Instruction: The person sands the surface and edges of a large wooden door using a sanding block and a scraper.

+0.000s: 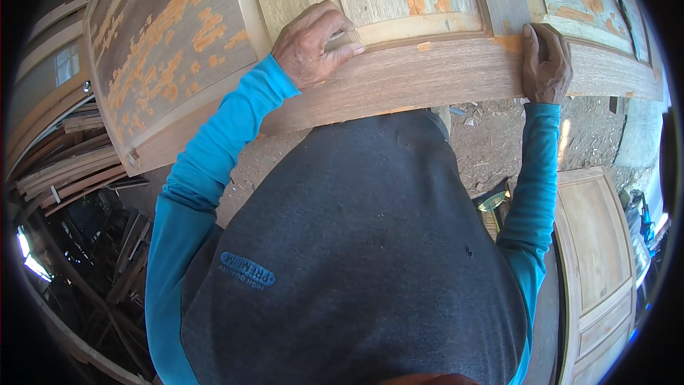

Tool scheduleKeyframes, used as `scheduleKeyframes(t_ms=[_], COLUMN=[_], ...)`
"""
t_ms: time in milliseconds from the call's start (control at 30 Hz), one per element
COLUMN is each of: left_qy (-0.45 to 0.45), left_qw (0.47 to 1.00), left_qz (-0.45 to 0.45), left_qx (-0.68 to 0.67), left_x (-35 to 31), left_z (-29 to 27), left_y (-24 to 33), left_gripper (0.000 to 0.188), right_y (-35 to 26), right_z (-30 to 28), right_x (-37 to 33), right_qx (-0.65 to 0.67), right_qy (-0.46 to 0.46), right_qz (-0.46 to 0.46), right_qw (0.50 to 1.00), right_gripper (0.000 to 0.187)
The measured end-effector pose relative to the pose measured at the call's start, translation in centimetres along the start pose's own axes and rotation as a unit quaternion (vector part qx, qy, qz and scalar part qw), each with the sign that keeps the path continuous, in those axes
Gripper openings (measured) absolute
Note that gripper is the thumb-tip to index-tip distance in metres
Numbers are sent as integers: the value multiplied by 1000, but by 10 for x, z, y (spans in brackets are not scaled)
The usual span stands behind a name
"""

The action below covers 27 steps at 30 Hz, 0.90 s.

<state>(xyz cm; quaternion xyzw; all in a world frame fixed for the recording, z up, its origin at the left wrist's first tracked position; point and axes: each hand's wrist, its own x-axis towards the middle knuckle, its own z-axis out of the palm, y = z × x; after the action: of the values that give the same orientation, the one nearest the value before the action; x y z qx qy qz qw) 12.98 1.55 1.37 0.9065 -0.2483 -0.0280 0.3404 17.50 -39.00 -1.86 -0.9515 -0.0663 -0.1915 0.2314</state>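
Observation:
A large wooden panelled door [420, 71] lies across in front of me, with orange filler patches smeared over its panels and frame. My left hand [313, 44] rests on its near rail, left of the middle. The fingers are loosely curled, and the thumb stands apart, pointing right. Further right, my right hand [548, 64] lies on the same rail beside an orange patch [507, 43]. Its thumb is apart from the bent fingers, some of which are hidden. Nothing shows in either hand. A thin dark-handled scraper or knife [628, 27] lies at the door's right end.
Stacked wood strips [71, 164] fill the left side, above a dark heap of timber. Another panelled door [597, 257] stands or leans at the lower right. Dirt ground [491, 146] with scraps shows below the near edge.

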Motion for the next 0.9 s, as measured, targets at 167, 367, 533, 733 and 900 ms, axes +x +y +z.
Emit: scheduleKeyframes(t_ms=[167, 367, 533, 733, 900], left_qy=[25, 30, 18, 10, 31], left_qw=[999, 997, 997, 996, 992], left_qz=[29, 72, 75, 88, 122], left_qx=[24, 2, 5, 4, -3], left_x=[11, 18, 26, 36, 66], left_z=[22, 25, 30, 35, 59], left_y=[12, 14, 16, 19, 33], left_gripper=[32, 34, 35, 36, 35], right_y=[-3, 0, -1, 2, 0], right_z=[0, 0, -1, 1, -1], right_x=[2, 1, 1, 3, 4], right_qx=[-1, 7, 8, -2, -18], right_qy=[-11, -10, -15, 8, -6], right_qz=[0, -13, -7, -31, -39], right_qw=[1000, 1000, 1000, 999, 999], right_gripper=[23, 24, 23, 25, 27])
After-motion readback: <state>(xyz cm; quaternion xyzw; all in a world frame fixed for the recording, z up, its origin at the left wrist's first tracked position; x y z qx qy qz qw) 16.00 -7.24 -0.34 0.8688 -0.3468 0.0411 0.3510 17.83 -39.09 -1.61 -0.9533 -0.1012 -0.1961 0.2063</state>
